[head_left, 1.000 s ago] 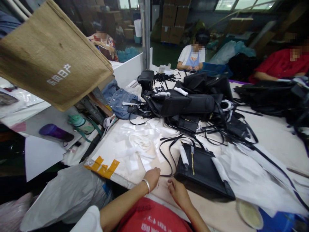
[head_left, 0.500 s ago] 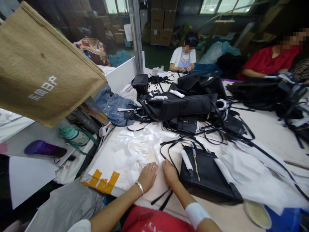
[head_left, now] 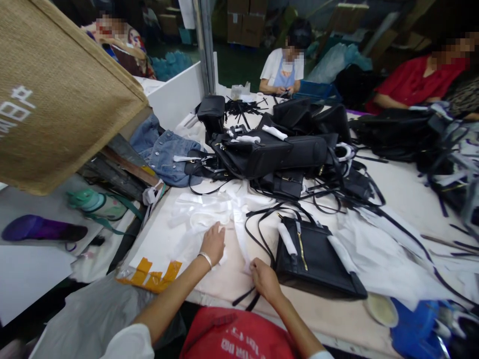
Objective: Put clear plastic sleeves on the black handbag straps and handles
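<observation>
My right hand [head_left: 265,280] is closed, its fingertips pinching the near end of a thin white strip [head_left: 239,230] that runs away from me across the table. To its left, my left hand [head_left: 213,243] rests at the edge of a loose heap of similar white strips [head_left: 200,207], its fingers stretched out. Just right of my right hand lies a black handbag [head_left: 318,257] with a gold zip and white-wrapped parts. Thin black straps [head_left: 258,234] curve from the bag, and their ends reach the table edge near my right wrist.
Beyond the strips a heap of black bags [head_left: 277,154] covers the table, with a denim garment [head_left: 164,154] to its left. White sheets [head_left: 385,254] lie right of the handbag. A burlap bag [head_left: 75,104] hangs at left. Several people sit around the far side.
My right hand now pinches a white strip that stretches towards me from the heap. My left hand has moved left and away from my right hand, onto the heap's edge.
</observation>
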`<state>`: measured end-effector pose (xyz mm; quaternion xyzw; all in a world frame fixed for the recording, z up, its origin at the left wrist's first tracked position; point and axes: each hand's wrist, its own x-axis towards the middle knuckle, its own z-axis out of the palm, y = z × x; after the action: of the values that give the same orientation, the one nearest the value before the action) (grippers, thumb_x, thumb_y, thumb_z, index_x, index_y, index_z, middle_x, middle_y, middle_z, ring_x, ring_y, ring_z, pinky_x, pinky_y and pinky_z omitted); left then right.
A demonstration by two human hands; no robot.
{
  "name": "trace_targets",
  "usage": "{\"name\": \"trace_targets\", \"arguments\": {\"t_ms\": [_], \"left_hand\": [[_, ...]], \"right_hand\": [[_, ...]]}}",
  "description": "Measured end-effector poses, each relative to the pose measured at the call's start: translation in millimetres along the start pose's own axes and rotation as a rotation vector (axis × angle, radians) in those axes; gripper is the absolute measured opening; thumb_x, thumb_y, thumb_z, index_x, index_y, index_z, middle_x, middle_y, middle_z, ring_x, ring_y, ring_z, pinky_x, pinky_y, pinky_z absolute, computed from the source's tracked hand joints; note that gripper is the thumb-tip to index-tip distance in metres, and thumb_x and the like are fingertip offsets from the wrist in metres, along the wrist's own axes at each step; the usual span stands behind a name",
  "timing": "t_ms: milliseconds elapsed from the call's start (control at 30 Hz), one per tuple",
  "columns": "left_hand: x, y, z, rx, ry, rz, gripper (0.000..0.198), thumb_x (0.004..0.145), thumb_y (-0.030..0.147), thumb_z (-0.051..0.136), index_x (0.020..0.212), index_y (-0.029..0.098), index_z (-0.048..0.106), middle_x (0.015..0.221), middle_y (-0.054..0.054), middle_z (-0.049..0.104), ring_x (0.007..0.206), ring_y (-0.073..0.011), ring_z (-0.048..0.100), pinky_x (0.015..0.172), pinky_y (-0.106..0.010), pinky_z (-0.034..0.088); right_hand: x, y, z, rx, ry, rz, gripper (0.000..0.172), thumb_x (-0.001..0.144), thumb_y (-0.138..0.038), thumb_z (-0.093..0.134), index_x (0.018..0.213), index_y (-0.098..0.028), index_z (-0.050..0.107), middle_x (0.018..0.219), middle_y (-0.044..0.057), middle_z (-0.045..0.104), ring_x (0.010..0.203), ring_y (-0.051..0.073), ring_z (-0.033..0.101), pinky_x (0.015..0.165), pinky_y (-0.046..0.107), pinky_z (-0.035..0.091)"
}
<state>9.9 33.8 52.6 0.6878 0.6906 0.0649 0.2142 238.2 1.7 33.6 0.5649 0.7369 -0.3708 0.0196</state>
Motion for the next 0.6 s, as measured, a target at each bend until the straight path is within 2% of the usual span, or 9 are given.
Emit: {"name": "trace_targets", "arguments": {"t_ms": [67, 133, 167, 267, 333, 400, 467, 533, 600], "left_hand": [[-13.8, 19.5, -8.6, 0.016, 0.013, 0.184, 0.054, 0.076, 0.006, 0.048, 0.128, 0.018, 0.043, 0.146, -0.012, 0.026, 0.135, -0.0270, 0.018, 0.108, -0.044, 0.019], [-20.1, 37.1, -12.6, -0.010, -0.083, 0.409, 0.048, 0.078, 0.004, 0.044, 0.122, 0.022, 0.049, 0.140, -0.008, 0.037, 0.135, -0.0236, 0.019, 0.109, -0.041, 0.018], [-19.8, 43.7, -12.7, -0.027, -0.165, 0.489, 0.043, 0.078, 0.005, 0.043, 0.116, 0.022, 0.054, 0.133, -0.008, 0.047, 0.133, -0.0227, 0.025, 0.108, -0.040, 0.022], [-10.7, 53.8, -8.2, -0.048, -0.387, 0.535, 0.024, 0.083, 0.014, 0.043, 0.095, 0.019, 0.063, 0.102, -0.009, 0.063, 0.111, -0.0229, 0.049, 0.094, -0.035, 0.036], [-3.5, 53.9, -3.3, -0.052, -0.435, 0.489, 0.021, 0.086, 0.022, 0.042, 0.087, 0.018, 0.062, 0.091, -0.009, 0.065, 0.095, -0.0217, 0.056, 0.083, -0.032, 0.041], [1.7, 49.5, 1.6, -0.071, -0.434, 0.449, 0.020, 0.086, 0.024, 0.041, 0.086, 0.019, 0.060, 0.089, -0.007, 0.065, 0.090, -0.0202, 0.057, 0.079, -0.029, 0.040], [3.3, 41.8, 5.9, -0.086, -0.448, 0.391, 0.019, 0.087, 0.024, 0.038, 0.090, 0.022, 0.057, 0.084, -0.003, 0.065, 0.082, -0.0184, 0.059, 0.071, -0.026, 0.039], [0.7, 34.0, 9.6, -0.105, -0.457, 0.322, 0.019, 0.088, 0.024, 0.034, 0.094, 0.024, 0.052, 0.077, 0.001, 0.065, 0.073, -0.0171, 0.060, 0.066, -0.025, 0.036], [-4.1, 30.0, 13.2, -0.127, -0.448, 0.246, 0.017, 0.088, 0.025, 0.032, 0.092, 0.024, 0.048, 0.073, 0.002, 0.065, 0.069, -0.0167, 0.060, 0.065, -0.025, 0.035]], "right_hand": [[-2.5, 1.6, -4.0, 0.221, -0.003, -0.012, 0.017, 0.089, -0.027, 0.037, 0.082, -0.019, 0.050, 0.067, 0.001, 0.061, 0.065, 0.014, 0.058, 0.063, 0.023, 0.040], [-1.8, -0.7, -7.1, 0.435, -0.028, -0.035, 0.017, 0.088, -0.031, 0.039, 0.081, -0.019, 0.049, 0.062, -0.001, 0.060, 0.059, 0.013, 0.056, 0.060, 0.023, 0.041], [-1.4, -3.2, -7.6, 0.545, -0.045, -0.033, 0.018, 0.087, -0.034, 0.040, 0.080, -0.019, 0.049, 0.061, -0.002, 0.059, 0.055, 0.012, 0.055, 0.058, 0.023, 0.042], [-5.6, -8.7, -4.3, 0.843, -0.065, 0.036, 0.021, 0.084, -0.039, 0.044, 0.082, -0.019, 0.049, 0.058, -0.004, 0.057, 0.048, 0.010, 0.051, 0.051, 0.022, 0.042], [-15.6, -1.8, 0.3, 0.933, -0.058, 0.093, 0.021, 0.082, -0.040, 0.046, 0.082, -0.019, 0.050, 0.058, -0.004, 0.057, 0.048, 0.009, 0.051, 0.049, 0.021, 0.043], [-35.4, 20.5, 3.3, 0.931, -0.043, 0.162, 0.021, 0.079, -0.039, 0.051, 0.078, -0.018, 0.051, 0.060, -0.003, 0.059, 0.046, 0.009, 0.052, 0.047, 0.020, 0.042], [-68.5, 57.7, 0.9, 0.904, 0.011, 0.247, 0.021, 0.076, -0.039, 0.053, 0.074, -0.018, 0.051, 0.060, -0.003, 0.059, 0.043, 0.009, 0.050, 0.044, 0.019, 0.040], [-112.0, 105.3, -10.8, 0.844, 0.145, 0.382, 0.024, 0.078, -0.041, 0.050, 0.073, -0.018, 0.051, 0.055, -0.004, 0.056, 0.041, 0.010, 0.049, 0.043, 0.020, 0.039], [-154.8, 157.0, -32.6, 0.629, 0.360, 0.608, 0.032, 0.081, -0.047, 0.043, 0.070, -0.019, 0.052, 0.053, -0.002, 0.056, 0.044, 0.013, 0.052, 0.046, 0.023, 0.042]]}}
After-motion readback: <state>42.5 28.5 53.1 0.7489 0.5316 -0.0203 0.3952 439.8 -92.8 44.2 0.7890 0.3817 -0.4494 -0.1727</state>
